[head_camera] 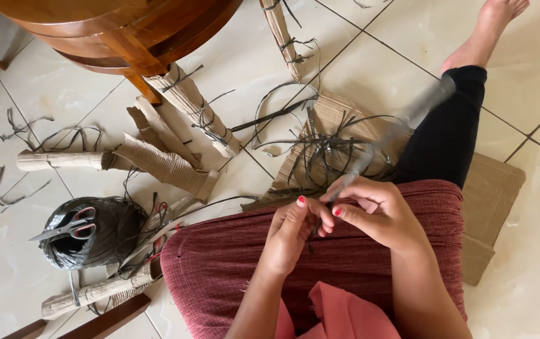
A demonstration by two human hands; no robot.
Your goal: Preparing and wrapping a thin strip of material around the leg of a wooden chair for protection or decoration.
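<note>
We hold a thin grey strip (370, 157) over the lap: the left hand (292, 232) pinches its near end between thumb and fingers, and the right hand (376, 216) closes around it just beside. The strip runs up and away from the hands, blurred, toward the knee.

Judged from the floor, several rolled cardboard tubes (169, 166) already carry dark strip bindings, so we rate part of the work as complete. A tangle of loose strips (332, 147) lies on the flat cardboard sheet (496, 188), and a ball of dark strip (103, 235) with scissors (69, 227) on top sits well apart to the left; this material appears unused. A wooden stool (119, 31) stands beyond the tubes.
</note>
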